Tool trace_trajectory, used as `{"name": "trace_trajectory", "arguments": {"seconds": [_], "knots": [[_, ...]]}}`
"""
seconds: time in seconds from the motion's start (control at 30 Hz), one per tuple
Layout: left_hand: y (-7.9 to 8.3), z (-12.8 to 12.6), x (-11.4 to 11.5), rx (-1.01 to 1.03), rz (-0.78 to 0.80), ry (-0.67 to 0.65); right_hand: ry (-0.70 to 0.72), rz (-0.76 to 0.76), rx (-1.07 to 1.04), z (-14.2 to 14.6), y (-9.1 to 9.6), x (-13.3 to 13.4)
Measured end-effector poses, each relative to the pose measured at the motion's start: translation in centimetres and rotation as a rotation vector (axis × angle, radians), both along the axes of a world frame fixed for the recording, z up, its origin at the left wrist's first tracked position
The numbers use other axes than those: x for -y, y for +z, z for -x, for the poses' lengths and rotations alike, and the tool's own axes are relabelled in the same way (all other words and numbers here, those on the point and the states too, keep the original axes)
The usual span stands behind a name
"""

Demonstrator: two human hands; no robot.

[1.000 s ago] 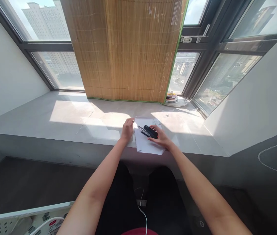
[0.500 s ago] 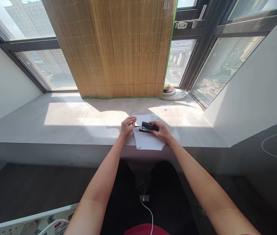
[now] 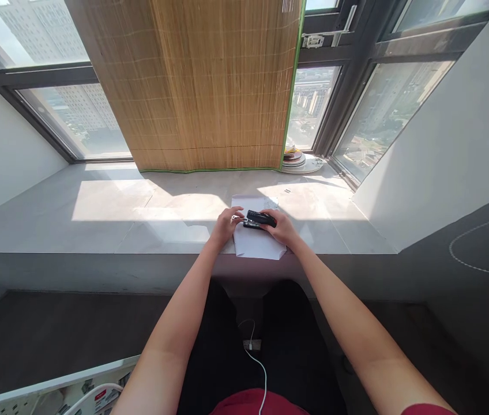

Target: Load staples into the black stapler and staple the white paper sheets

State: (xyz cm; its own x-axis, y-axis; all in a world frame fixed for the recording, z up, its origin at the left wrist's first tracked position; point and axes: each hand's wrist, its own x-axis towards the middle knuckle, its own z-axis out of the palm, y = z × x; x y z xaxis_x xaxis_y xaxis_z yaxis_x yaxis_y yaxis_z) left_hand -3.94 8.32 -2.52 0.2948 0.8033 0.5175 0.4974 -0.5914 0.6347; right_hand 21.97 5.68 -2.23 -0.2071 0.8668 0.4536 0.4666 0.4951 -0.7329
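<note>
A black stapler (image 3: 259,219) lies sideways above white paper sheets (image 3: 259,245) on the window sill. My right hand (image 3: 282,227) is closed around its right end, with the thumb along the near side. At the stapler's left end, my left hand (image 3: 226,225) is closed, fingertips pinching a small shiny metal part there. The exact shape of that part is too small to make out. Some faint marks show on the paper's upper right corner.
A small strip that looks like staples (image 3: 287,190) lies on the sill (image 3: 175,239) beyond the paper. Stacked plates (image 3: 300,163) stand by the window, beside a hanging bamboo blind (image 3: 210,86). A white cable (image 3: 264,374) hangs between my legs.
My left hand has come closer to the stapler. The thin metal rod that showed between them has mostly gone from sight. The view has shifted slightly.
</note>
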Motion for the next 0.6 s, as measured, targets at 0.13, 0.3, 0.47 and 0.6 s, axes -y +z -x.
{"name": "trace_trajectory", "arguments": {"seconds": [0.13,0.3,0.47,0.6], "knots": [[-0.17,-0.10,-0.34,-0.042,-0.003,0.002,-0.006,0.003,0.005,0.00,0.04,-0.02],[-0.38,-0.16,-0.72,0.003,0.040,-0.004,-0.004,0.008,0.008,-0.06,-0.06,-0.14],[-0.13,-0.23,-0.58,0.083,0.092,-0.026,0.000,0.012,0.013,-0.08,0.09,-0.03],[0.20,-0.30,-0.31,0.097,0.126,-0.028,0.004,0.023,0.004,-0.05,0.27,0.13]]}}
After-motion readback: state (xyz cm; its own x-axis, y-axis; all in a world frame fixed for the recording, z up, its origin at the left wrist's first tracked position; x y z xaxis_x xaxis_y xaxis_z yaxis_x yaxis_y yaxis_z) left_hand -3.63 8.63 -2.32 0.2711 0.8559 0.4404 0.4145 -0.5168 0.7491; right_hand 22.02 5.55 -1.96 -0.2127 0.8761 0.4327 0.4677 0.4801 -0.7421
